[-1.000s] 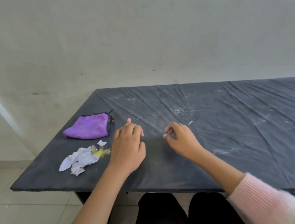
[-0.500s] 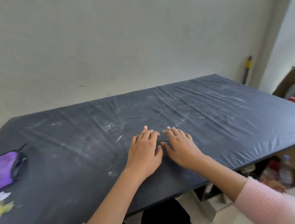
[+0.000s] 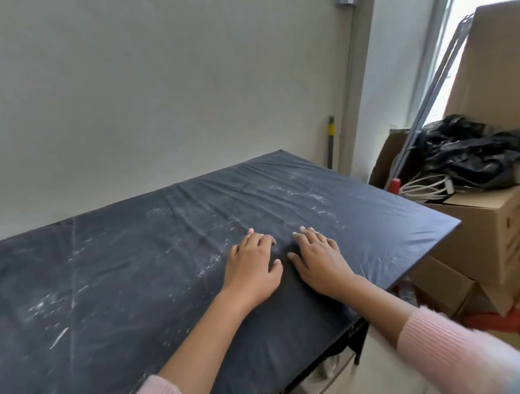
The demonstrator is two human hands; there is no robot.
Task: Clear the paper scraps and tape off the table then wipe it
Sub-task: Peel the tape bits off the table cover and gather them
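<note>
**Both grips flat on the counter, nothing held, little left to pick up in view**

From my seat, far out at 8 o'clock of the hands, one pale sliver [image 3: 59, 336] lies on the dark counter [image 3: 132, 264]. It may be a paper scrap or tape, but it is too small to tell. No other scraps and no wiping cloth are in view. White residue [image 3: 209, 264] speckles the cover between that sliver and the hands.

The left grip [image 3: 252, 269] rests palm down, fingers loosely bent with the tips on the cover, holding nothing. Just beside it at 3 o'clock, the right grip [image 3: 319, 262] lies flat with fingers spread, also empty.

I judge the clearing nearly done and the wipe not yet done. If I sweep with bare palms, the powder may only smear. The wrinkled cover [image 3: 284, 201] could bunch under pressure and trap bits in its folds. A push towards 3 o'clock risks dropping debris off the near edge among the cardboard boxes [image 3: 488, 230].
</note>
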